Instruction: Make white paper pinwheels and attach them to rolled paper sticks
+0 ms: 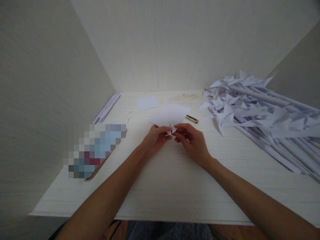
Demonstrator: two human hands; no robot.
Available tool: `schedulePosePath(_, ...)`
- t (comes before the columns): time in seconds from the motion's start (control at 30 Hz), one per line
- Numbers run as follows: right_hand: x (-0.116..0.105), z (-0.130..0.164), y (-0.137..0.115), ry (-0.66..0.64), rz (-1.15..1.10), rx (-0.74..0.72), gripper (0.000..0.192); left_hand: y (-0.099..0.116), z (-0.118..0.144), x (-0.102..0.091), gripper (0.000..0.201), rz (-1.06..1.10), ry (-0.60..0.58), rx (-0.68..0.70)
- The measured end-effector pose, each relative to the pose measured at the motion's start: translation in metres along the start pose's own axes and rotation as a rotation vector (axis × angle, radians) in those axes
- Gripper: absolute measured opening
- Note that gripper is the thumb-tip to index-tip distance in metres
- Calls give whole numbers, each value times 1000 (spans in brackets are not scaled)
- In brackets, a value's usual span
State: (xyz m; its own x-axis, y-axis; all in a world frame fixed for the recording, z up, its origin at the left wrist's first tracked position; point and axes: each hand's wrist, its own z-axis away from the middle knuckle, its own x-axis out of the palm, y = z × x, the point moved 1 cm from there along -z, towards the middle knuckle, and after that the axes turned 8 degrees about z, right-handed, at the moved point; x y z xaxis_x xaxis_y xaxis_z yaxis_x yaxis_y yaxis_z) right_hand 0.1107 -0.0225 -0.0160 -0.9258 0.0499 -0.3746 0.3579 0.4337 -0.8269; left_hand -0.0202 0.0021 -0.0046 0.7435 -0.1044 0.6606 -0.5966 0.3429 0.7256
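A sheet of white paper [170,112] spreads out like a fan in the middle of the table, its near corner between my hands. My left hand [157,137] pinches that corner between thumb and fingers. From the other side, my right hand [190,140] grips the same paper, fingertips close to those of the left. A short dark slit shows in the paper just above the fingertips. Part of the near edge is hidden behind my fingers. Just beyond my right hand lies a utility knife [192,119].
Paper pinwheels on rolled-paper sticks [260,110] are heaped on the right. A flat paper square [147,103] lies farther back. Rolled paper sticks [107,107] rest at the left wall, near a blurred-out flat object [100,151]. White walls [160,46] enclose the table [190,196].
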Motion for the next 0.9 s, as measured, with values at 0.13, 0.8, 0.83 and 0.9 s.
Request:
schedulePosePath(0.13,0,-1,-2,-10,3,-12,19,-1,0,0,12,-37,14,19)
schedulePosePath(0.8,-1,1,1,57,63,-30,23,-6,-1,-2,19,-213,13,138)
schedulePosePath(0.83,-1,1,2,56,56,-25,22,-7,-1,-2,19,-221,15,141)
schedulePosePath(0.9,0,0,3,58,40,-18,19,-7,-1,-1,19,-243,33,134)
